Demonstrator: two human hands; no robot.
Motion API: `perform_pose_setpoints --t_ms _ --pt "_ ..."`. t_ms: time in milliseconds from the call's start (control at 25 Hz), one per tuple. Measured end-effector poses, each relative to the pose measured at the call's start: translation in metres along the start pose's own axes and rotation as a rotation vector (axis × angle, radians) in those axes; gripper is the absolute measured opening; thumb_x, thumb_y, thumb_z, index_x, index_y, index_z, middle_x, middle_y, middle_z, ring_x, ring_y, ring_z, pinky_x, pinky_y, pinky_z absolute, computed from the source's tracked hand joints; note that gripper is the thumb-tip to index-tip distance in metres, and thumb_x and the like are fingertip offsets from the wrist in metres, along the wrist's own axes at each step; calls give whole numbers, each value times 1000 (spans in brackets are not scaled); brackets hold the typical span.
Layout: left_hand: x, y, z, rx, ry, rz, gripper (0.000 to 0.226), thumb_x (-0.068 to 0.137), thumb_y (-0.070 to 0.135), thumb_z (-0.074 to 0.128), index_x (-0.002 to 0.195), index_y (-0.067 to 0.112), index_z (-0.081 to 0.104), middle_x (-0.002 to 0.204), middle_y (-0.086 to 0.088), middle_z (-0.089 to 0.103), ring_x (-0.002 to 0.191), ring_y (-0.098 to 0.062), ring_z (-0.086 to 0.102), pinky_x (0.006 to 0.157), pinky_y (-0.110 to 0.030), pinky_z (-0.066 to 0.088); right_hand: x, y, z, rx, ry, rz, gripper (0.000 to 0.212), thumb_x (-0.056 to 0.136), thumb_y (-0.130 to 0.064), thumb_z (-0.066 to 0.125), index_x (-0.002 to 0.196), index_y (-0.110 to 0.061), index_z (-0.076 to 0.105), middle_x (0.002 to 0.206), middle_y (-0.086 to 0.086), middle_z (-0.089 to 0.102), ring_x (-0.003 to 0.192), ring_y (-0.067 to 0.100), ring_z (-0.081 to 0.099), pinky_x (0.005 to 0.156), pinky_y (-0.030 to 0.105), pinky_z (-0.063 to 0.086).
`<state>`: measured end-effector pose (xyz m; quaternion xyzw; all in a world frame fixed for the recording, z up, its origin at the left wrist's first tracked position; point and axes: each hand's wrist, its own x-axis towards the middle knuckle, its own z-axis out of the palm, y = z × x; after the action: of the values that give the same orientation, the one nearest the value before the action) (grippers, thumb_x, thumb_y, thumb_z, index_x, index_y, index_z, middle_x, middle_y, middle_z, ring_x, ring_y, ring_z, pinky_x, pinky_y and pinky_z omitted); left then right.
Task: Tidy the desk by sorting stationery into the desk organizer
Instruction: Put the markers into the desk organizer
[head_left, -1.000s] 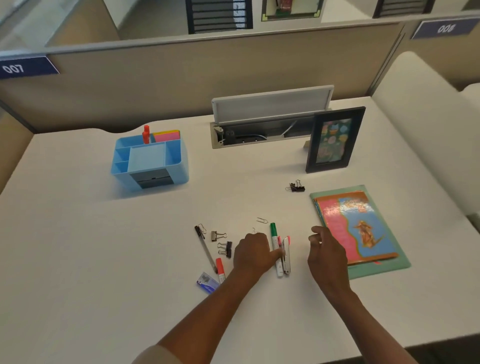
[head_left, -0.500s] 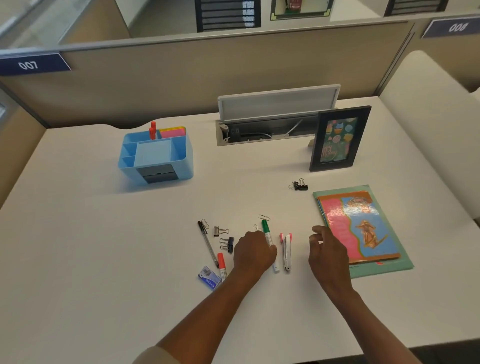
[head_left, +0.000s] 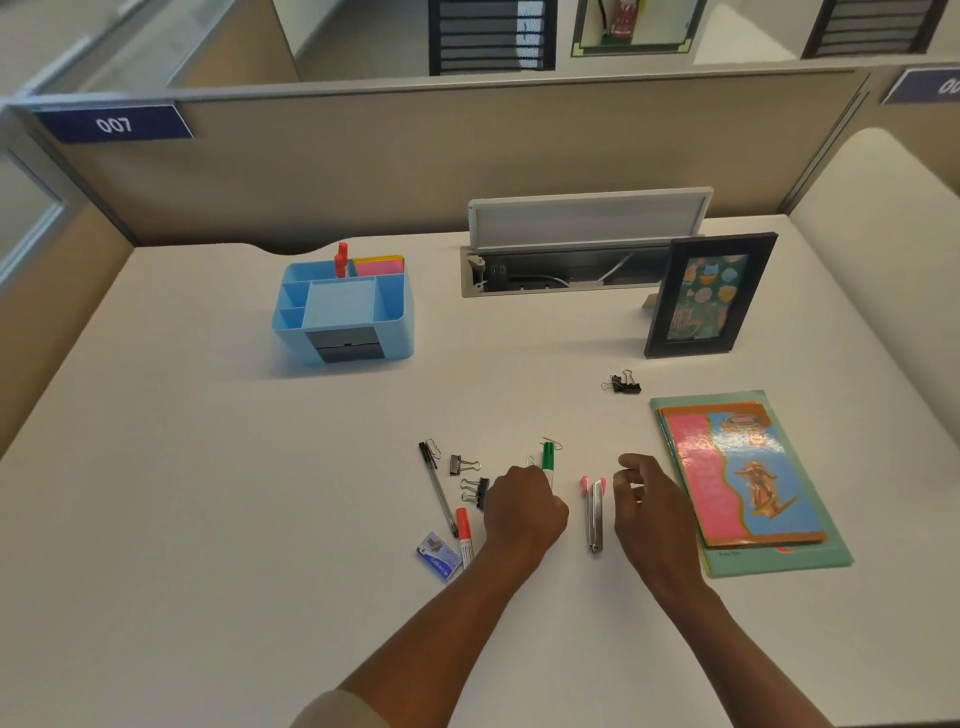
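Lower centre of frame: left hand (head_left: 524, 506), fingers curled round green marker (head_left: 548, 460) for lifting; right hand (head_left: 652, 506) loosely curled, empty, beside utility knife (head_left: 595, 514); blue desk organizer (head_left: 343, 312) upper left.

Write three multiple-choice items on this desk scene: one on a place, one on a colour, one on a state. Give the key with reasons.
1. Where is the picture frame?
A. inside the organizer
B. standing behind the notebooks
C. under the left hand

2. What colour is the desk organizer?
A. light blue
B. black
C. yellow

3. How is the left hand?
A. flat on the notebooks
B. gripping the green marker
C. out of view

Key: 1 B, it stands upright beyond the notebooks. 2 A, its walls are pale blue. 3 B, its fingers curl round the green marker, whose cap sticks out above them.
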<state>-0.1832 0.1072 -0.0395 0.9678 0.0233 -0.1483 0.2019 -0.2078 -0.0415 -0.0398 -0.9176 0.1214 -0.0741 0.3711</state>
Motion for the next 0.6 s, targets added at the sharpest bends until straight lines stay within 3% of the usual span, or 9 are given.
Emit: perform_pose_setpoints --t_ms 120,200,320,400,600 --pt "-6 -10 -14 9 60 84 32 87 33 53 107 11 66 100 -8 68 85 -28 66 56 -24 44 8 -20 5 79 -121 -46 31 91 -12 62 120 -21 55 101 -8 67 77 8 66 72 26 51" --pt "-9 -19 -27 33 104 188 28 88 36 52 102 15 63 94 -6 65 82 -26 64 54 -25 37 14 -37 9 165 -213 -45 38 90 -14 64 124 -26 53 102 -12 68 73 5 67 71 21 50" --pt "-5 -41 -47 26 193 270 23 88 40 51 88 18 57 80 0 58 68 -21 56 57 -32 44 21 -64 18 345 -273 -44 35 91 -7 61 120 -26 56 91 -7 73 72 10 71 71 28 58" --pt "0 -55 -60 3 227 266 23 89 41 51 90 19 59 80 2 58 66 -18 55 61 -34 51 27 -84 24 391 -281 -71 31 92 -5 61 116 -23 59 87 -5 74 72 12 71 70 28 59" --pt "13 -87 -92 -62 286 280 25 93 42 54 97 20 62 87 4 63 69 -14 56 68 -22 50 46 -129 50 340 -293 -221 25 90 -14 68 113 -21 61 91 -4 73 72 8 70 72 25 60"
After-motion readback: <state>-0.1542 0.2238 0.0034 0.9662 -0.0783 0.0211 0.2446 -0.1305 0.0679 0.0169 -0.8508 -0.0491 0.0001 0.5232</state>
